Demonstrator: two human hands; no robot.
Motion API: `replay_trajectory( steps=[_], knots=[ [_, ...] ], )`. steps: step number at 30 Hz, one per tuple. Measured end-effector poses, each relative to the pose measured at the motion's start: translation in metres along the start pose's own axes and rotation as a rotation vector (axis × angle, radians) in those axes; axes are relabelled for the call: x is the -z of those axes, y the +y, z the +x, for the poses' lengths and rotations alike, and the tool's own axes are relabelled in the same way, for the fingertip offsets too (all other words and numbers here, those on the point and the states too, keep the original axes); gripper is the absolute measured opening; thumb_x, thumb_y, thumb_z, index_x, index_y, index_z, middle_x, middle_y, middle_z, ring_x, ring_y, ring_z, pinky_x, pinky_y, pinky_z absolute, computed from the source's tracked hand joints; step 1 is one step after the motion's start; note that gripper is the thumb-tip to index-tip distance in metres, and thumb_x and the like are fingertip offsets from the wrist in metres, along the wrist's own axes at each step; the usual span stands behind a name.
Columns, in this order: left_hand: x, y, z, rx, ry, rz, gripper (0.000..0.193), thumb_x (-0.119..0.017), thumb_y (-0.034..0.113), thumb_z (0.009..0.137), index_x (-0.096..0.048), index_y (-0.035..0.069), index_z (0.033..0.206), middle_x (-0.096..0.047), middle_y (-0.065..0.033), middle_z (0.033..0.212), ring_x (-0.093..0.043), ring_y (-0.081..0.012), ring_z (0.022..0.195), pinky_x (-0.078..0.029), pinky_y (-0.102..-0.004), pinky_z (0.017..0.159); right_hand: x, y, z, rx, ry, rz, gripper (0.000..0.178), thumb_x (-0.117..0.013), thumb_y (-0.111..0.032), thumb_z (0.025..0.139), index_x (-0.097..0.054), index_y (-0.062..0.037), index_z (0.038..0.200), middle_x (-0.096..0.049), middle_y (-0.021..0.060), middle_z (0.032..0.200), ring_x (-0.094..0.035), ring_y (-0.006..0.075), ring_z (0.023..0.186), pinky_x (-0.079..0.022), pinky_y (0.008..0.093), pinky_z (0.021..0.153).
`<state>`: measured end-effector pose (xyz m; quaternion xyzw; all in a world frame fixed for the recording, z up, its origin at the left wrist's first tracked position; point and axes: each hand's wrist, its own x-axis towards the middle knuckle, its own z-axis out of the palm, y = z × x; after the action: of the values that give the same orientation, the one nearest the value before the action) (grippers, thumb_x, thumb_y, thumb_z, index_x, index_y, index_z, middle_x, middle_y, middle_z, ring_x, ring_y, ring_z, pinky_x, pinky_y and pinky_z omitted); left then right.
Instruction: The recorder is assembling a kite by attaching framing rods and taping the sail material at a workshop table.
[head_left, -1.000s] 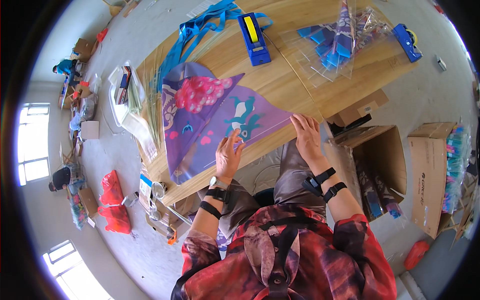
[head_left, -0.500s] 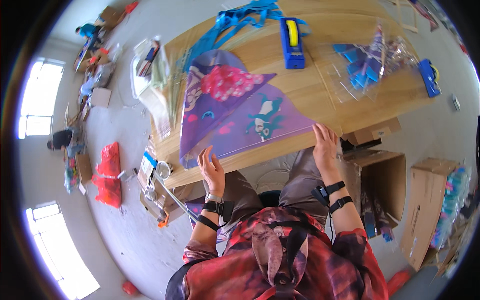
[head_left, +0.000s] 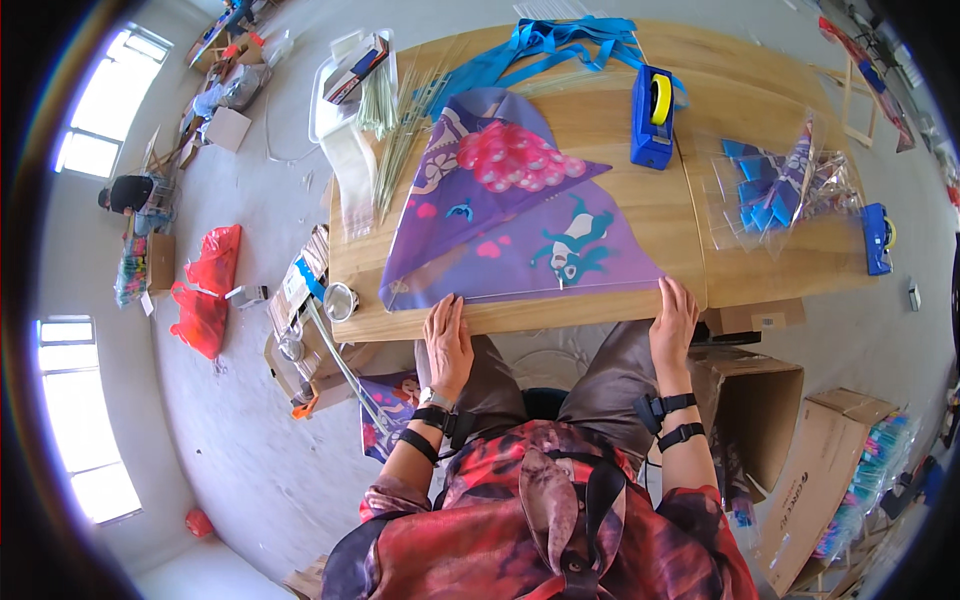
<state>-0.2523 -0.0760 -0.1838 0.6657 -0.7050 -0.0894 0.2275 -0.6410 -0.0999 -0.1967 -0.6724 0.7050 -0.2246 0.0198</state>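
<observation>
A purple printed kite sheet lies on the wooden table in front of me, its left part folded over with a pink spotted print on top. Along its near edge runs a thin pale rod. My left hand rests at the table's front edge, its outstretched fingertips touching the sheet's near edge left of the middle. At the sheet's right corner, my right hand lies with fingers extended flat. Neither hand shows anything gripped.
Thin pale rods and a white tray are at the left. Blue straps and a blue tape dispenser lie farther back. Right of them are plastic-wrapped pieces and another dispenser. A cardboard box stands below the right side.
My left hand has come down from a raised pose onto the sheet's near edge. The right hand stays at the right corner. The whole view has shifted and turned slightly.
</observation>
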Motion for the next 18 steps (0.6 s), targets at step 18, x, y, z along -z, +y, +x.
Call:
replay_trajectory(
  steps=[18],
  knots=[
    [-0.0026, 0.0028, -0.0014, 0.018, 0.003, 0.007, 0.046, -0.061, 0.004, 0.097, -0.054, 0.003, 0.142, -0.052, -0.0160, 0.147, -0.047, -0.0378, 0.136, -0.038, -0.0479, 0.116, -0.0034, 0.0039, 0.0004, 0.017, 0.050, 0.034, 0.053, -0.056, 0.009, 0.091, -0.055, -0.0047, 0.143, -0.059, 0.0108, 0.139, -0.054, 0.0320, 0.129, -0.041, 0.0449, 0.112]
  ],
)
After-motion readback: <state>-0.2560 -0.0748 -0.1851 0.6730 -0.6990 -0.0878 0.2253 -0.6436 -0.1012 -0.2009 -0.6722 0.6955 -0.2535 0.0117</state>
